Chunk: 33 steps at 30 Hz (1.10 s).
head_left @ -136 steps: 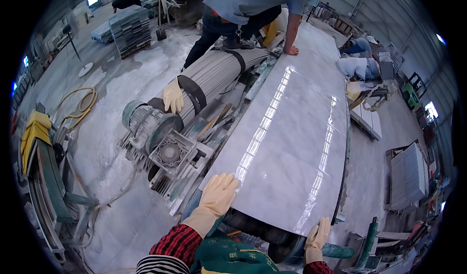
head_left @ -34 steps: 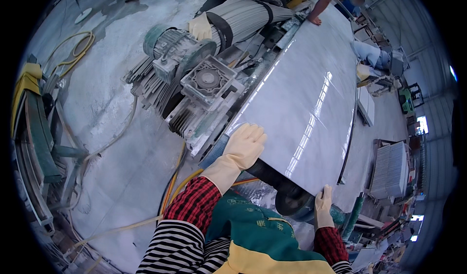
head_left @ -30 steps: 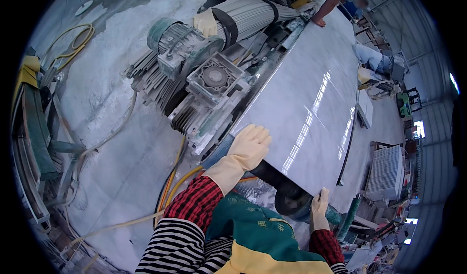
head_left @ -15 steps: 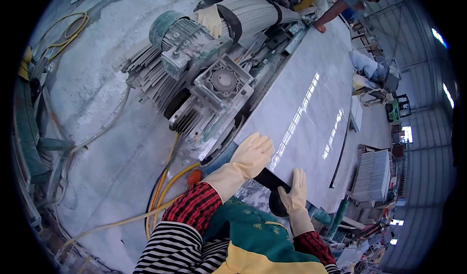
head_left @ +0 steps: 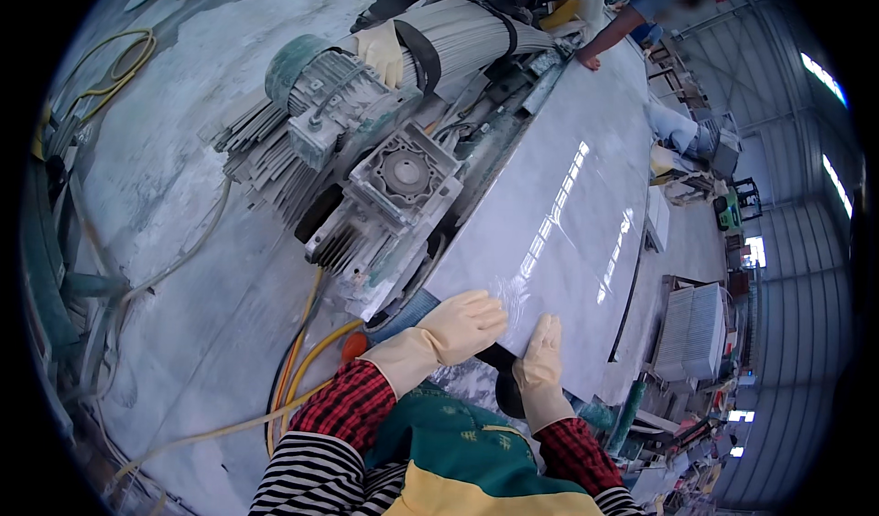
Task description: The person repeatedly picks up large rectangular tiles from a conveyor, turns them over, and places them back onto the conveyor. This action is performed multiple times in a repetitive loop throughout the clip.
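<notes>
A large, glossy pale slab (head_left: 558, 232) stretches away from me on a work line. My left hand (head_left: 465, 326), in a cream rubber glove, lies palm down at its near left corner with the fingers stretched out. At the near edge, my right hand (head_left: 540, 356) wears a matching glove and rests its straight fingers on the slab's surface, with the thumb to the left. A dark rounded part (head_left: 509, 393) sits below the edge, beside the right wrist. Neither palm can be seen, and both hands look open.
A dusty motor (head_left: 316, 104) and gearbox (head_left: 403, 173) stand left of the slab, and a cream glove (head_left: 380, 52) lies by them. Yellow hoses (head_left: 316, 356) run over the floor. A co-worker's hand (head_left: 589, 60) touches the slab's far end. Stacked panels (head_left: 691, 333) stand at right.
The view has shifted, so the machine and slab appear lower and farther left. My left hand has slid toward the slab's near edge; my right hand sits slightly farther onto the slab.
</notes>
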Each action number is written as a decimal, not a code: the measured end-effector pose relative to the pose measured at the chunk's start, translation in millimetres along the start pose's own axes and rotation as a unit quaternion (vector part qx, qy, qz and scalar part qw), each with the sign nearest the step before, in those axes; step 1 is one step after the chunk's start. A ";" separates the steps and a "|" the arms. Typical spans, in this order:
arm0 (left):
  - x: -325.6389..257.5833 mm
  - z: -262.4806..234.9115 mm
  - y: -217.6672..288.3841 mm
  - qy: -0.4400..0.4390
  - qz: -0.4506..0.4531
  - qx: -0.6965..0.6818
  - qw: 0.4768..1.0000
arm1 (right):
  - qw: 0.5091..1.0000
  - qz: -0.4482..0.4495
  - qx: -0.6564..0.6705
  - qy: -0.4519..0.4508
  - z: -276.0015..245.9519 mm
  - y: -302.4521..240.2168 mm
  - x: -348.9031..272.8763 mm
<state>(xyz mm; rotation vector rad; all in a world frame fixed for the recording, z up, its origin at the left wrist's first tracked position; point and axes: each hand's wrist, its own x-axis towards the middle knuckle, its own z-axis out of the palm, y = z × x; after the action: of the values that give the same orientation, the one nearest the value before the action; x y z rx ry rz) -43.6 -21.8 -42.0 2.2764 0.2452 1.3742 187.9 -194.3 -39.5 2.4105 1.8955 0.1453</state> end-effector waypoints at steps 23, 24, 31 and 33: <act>-17.6 13.1 -30.9 -0.073 -0.023 -0.044 0.996 | 0.929 0.096 -0.121 -0.335 -181.9 27.1 66.1; -18.2 13.0 -30.9 -0.077 -0.026 -0.043 0.996 | 0.931 0.090 -0.116 -0.333 -184.9 26.6 66.7; -20.4 11.8 -27.1 -0.080 -0.050 -0.055 0.994 | 0.941 0.031 -0.085 -0.325 -208.0 45.7 80.0; -17.1 4.2 -24.8 -0.082 -0.044 -0.045 0.995 | 0.933 0.041 -0.088 -0.346 -215.6 44.2 89.0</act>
<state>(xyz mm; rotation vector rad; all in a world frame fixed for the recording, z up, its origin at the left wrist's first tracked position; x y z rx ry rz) -46.1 -7.9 -68.9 2.2599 0.2216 1.1248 225.9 -118.7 182.3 2.0320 1.3900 -0.4512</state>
